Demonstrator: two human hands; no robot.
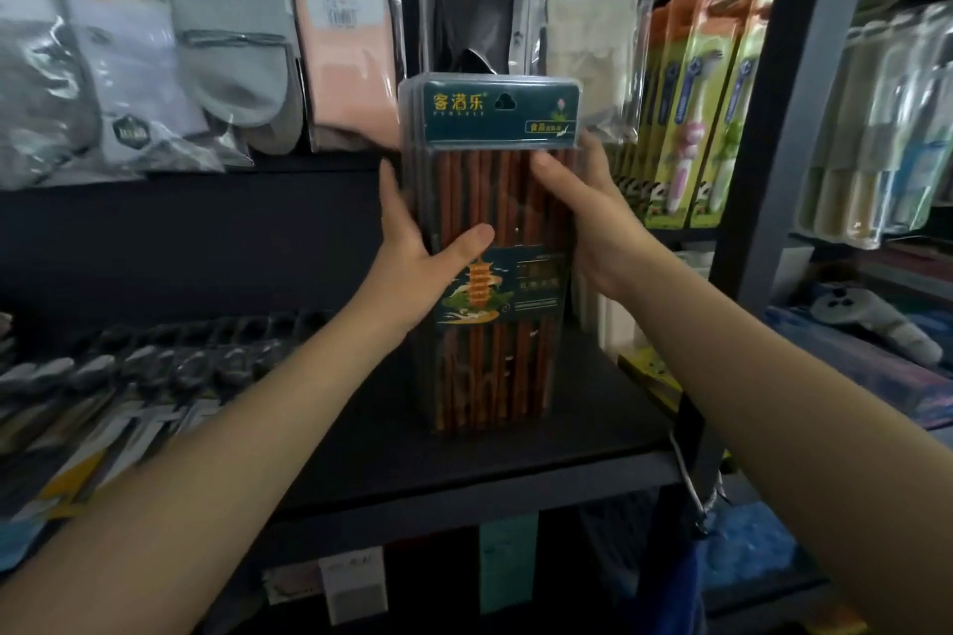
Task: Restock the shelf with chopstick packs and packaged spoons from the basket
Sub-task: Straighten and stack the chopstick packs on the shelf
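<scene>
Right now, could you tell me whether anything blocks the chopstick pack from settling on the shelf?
Nothing visible does. Both hands, left hand and right hand, hold the chopstick pack upright over bare shelf.

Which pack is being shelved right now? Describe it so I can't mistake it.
On the dark shelf, centre, below the hanging socks, an upright chopstick pack is held by the left hand and right hand. Only it has a teal header, pagoda label and reddish-brown sticks.
</scene>
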